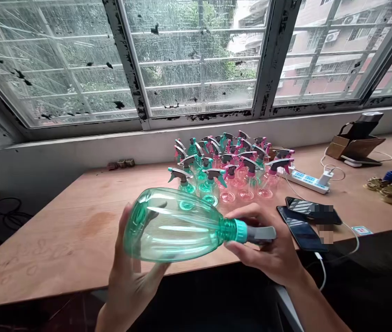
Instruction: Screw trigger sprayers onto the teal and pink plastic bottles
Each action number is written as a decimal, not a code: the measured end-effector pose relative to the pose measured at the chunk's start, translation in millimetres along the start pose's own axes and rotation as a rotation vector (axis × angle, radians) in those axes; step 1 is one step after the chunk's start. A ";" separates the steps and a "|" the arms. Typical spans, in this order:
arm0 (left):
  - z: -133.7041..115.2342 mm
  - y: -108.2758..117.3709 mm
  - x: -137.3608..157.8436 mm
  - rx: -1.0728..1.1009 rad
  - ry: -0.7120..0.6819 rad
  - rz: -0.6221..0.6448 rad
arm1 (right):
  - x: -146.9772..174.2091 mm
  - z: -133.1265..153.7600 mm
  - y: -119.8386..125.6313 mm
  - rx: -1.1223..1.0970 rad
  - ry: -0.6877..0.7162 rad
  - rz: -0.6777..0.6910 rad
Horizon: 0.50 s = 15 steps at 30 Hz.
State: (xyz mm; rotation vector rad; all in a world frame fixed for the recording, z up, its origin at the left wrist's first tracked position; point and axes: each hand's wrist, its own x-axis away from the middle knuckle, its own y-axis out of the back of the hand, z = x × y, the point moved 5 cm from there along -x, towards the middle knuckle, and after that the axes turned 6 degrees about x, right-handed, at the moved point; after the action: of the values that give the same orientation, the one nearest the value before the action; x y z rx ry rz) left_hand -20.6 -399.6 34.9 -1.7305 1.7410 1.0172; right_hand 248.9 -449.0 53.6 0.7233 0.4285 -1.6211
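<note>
A: Item one, spray bottle (175, 225): translucent green plastic, lying on its side in mid-air above the near edge of the tabletop (78, 230), base to the left, neck to the right. Teal collar, grey trigger head pointing right.

B: Held how?

A: Left hand (130, 272): cupped under and around the wide base, fingers closed against the body. Right hand (268, 249): wrapped about the neck and spray head, thumb on top, fingers closed underneath.

B: Entry two?

A: Cluster of spray bottles (230, 168): upright on the tabletop beyond the held bottle, well apart from it, near the window sill. Green ones to the left and front, pink ones to the right, all with grey triggers. Count not legible; they overlap.

B: Right of that?

A: White power strip (304, 180), just beside the pink bottles, a white charger plugged into it with a cable looping off. Two phones (306, 221) lying flat and dark, close to the right hand, one with a white cable at its lower end. Small blue-and-white card (361, 230) near the front edge.

B: Far right?

A: Brown cardboard stand (354, 143) with a dark device on it, back near the wall. Gold-coloured pieces (385, 189) and a blue object at the frame edge, too small to identify.

B: Background?

A: Window (196, 60), dark peeling frames, wet panes, bars outside.
</note>
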 end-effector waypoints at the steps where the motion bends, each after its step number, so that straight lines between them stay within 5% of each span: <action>1: -1.4 -1.5 0.5 0.011 0.043 0.004 | -0.1 0.2 -1.7 -0.004 0.015 0.012; 7: -15.1 -3.6 2.2 0.106 0.163 -0.098 | 3.0 -2.4 -5.9 -0.045 0.010 0.004; 12: -32.0 -3.4 -0.1 0.047 -0.110 -0.061 | 9.6 -10.2 -3.4 -0.261 -0.126 0.005; 15: -29.6 -3.4 2.3 0.032 -0.116 -0.028 | 12.4 -10.1 -1.0 -0.235 -0.106 -0.041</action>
State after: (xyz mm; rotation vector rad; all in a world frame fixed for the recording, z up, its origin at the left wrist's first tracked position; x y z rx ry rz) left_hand -12.6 -423.7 50.5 -1.6377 1.6475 1.0506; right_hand 249.4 -451.6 37.7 0.4531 0.5490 -1.6064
